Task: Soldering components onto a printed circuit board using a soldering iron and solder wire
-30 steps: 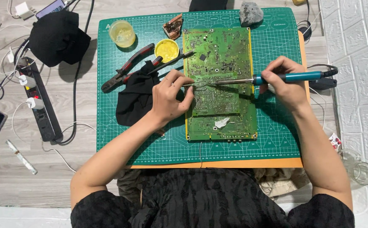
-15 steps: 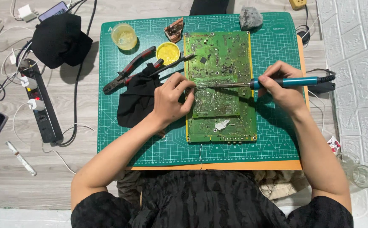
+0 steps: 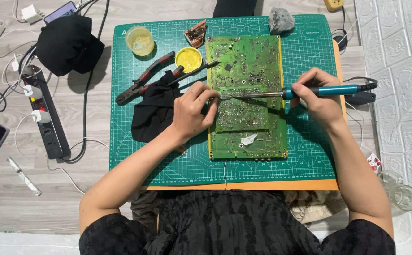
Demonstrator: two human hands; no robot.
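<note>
Green circuit board (image 3: 246, 89) and hands, unmoved since before.

Under the left hand (image 3: 190, 114) lies a glossy green circuit board (image 3: 245, 94), with matt black cloth (image 3: 154, 111) just beside its wrist. The right hand (image 3: 318, 97) grips a soldering iron (image 3: 305, 92) with a smooth teal plastic handle and bare metal shaft, over a matt green cutting mat (image 3: 305, 156).

Bare green cutting mat (image 3: 305, 160) lies open right of the circuit board (image 3: 246, 94). To its left, pliers (image 3: 142, 80), black cloth (image 3: 154, 111) and, probably, a flux tin (image 3: 188, 58) crowd the way.
</note>
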